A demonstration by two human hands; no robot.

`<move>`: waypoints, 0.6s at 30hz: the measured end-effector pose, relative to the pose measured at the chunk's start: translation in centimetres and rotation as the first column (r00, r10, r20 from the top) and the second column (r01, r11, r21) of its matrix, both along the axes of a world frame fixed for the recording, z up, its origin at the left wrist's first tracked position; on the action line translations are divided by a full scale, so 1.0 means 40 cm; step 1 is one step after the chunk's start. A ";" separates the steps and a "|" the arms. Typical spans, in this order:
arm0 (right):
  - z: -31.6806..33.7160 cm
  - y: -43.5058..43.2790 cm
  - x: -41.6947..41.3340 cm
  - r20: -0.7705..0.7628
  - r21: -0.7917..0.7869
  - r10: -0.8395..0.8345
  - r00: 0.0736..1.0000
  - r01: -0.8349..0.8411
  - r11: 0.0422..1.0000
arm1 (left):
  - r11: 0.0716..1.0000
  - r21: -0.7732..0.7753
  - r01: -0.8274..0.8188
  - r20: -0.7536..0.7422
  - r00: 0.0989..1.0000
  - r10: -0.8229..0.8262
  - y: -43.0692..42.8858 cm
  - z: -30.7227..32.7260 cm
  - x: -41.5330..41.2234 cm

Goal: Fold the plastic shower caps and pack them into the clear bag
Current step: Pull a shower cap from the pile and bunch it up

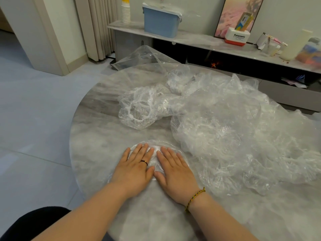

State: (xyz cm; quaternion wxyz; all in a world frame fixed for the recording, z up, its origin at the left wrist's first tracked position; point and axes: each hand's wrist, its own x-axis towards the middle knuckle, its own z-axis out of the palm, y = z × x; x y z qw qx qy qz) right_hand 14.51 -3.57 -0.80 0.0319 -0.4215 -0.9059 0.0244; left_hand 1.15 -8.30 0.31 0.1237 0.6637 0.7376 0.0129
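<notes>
- The left hand (133, 168) and the right hand (175, 171) lay flat, side by side, on one shower cap (155, 145) at the near side of the bench (97, 140). The two thumbs were almost touching.
- The grip of each hand was wide: the fingers were straight and a little spread. They pressed the film down and held nothing.
- The cap under the palms was spread into a flat round shape. I judged that the step in hand was to press the air out before the first fold.
- A big pile of loose caps (234, 136) lay just beside the right hand, and its edge came very close to the pressed cap. One open cap (137, 110), with its elastic rim showing, lay farther back.
- The clear bag (139, 56) lay at the far edge of the bench, well apart from the hands, and partly hung over the edge. I could not tell if anything was inside.
- The film looked thin and the bench smooth, so the cap could slide with the palms instead of flattening.
- The elastic rim could pull the cap back into a bunch once the hands lifted.
- The edge of the pile could get caught in the fold.
- A careless pull could drag the bag off the bench.
</notes>
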 end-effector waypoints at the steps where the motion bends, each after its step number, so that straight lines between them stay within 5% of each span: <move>1: 0.004 -0.001 0.000 0.001 -0.026 -0.005 1.000 0.005 1.000 | 1.000 -0.009 0.006 -0.006 1.000 -0.006 0.000 0.001 0.000; 10: 0.017 0.013 0.002 -0.034 -0.052 0.113 0.993 -0.115 0.992 | 0.998 -0.061 0.005 0.001 1.000 -0.005 -0.003 0.017 0.000; 15: 0.021 0.022 -0.015 -0.370 0.122 0.046 0.928 -0.001 0.992 | 0.990 0.134 -0.053 0.063 0.997 0.045 0.002 0.028 -0.015; 18: 0.016 0.032 -0.029 -0.214 0.079 0.008 0.977 0.009 0.997 | 0.981 0.145 -0.127 0.083 0.990 0.116 0.004 0.034 -0.026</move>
